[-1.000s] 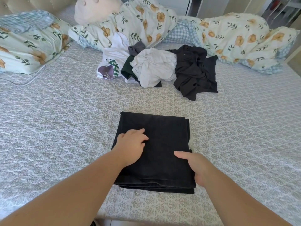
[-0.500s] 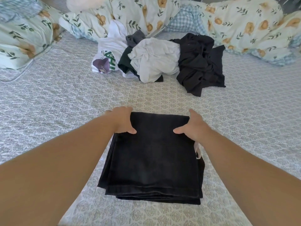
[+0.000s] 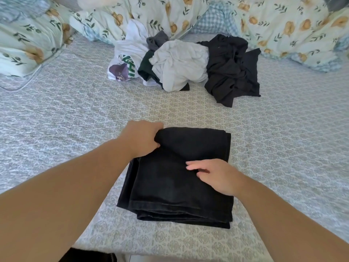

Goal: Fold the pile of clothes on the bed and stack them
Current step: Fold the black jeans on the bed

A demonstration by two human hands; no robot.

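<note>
Folded black jeans (image 3: 170,195) lie on the bed in front of me, in several layers. My left hand (image 3: 140,138) grips their far left corner, fingers curled round the cloth. My right hand (image 3: 213,175) rests on top of the jeans near the middle, fingers loosely bent and pointing left. Beyond them sits the unfolded pile: a white printed shirt (image 3: 125,59), a dark green piece (image 3: 146,68), a grey piece (image 3: 156,41), a crumpled white garment (image 3: 179,63) and a black garment (image 3: 233,69).
The bed (image 3: 75,114) has a grey patterned cover. Floral pillows (image 3: 24,44) and a floral duvet (image 3: 283,25) line the far side. The bed's near edge (image 3: 170,256) is just below the jeans.
My left hand has closed on the jeans' far left corner. My right hand has come off the far right corner back onto the middle of the top layer.
</note>
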